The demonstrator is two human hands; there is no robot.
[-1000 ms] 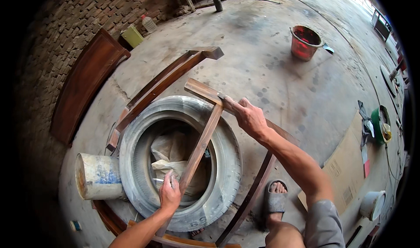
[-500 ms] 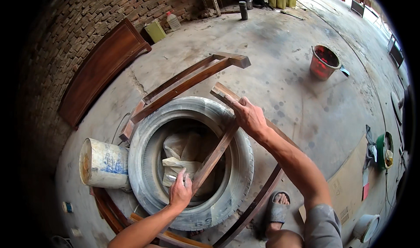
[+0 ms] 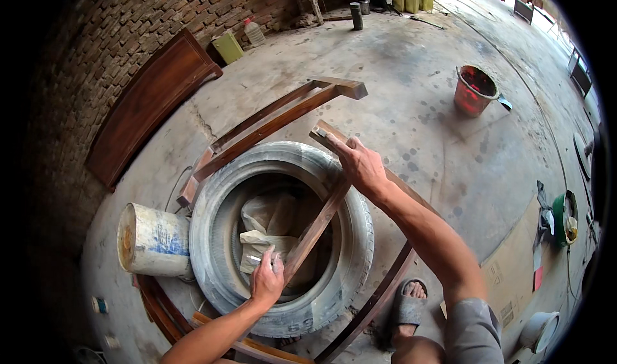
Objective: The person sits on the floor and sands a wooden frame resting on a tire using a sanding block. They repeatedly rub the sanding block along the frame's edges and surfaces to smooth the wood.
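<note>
The right hand (image 3: 363,167) has moved along the wooden rail (image 3: 406,188), from beside the crossbar (image 3: 321,221) toward its upper-left end

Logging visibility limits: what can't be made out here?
Head view:
Right hand: palm hidden by the hand's own back.
White sliver by left hand: too small to identify.
Tyre: inside bottom hidden by crumpled sheet and shadow.
Dark curved rail: end cut off by lower edge.

The wooden frame (image 3: 319,228) is showing smooth brown surfaces, while the rubber tyre (image 3: 204,248) is looking matt and dusty. The brick wall (image 3: 193,7) is appearing rough, the concrete floor (image 3: 411,116) is looking dull, and the cardboard sheet (image 3: 504,261) is looking matt.
</note>
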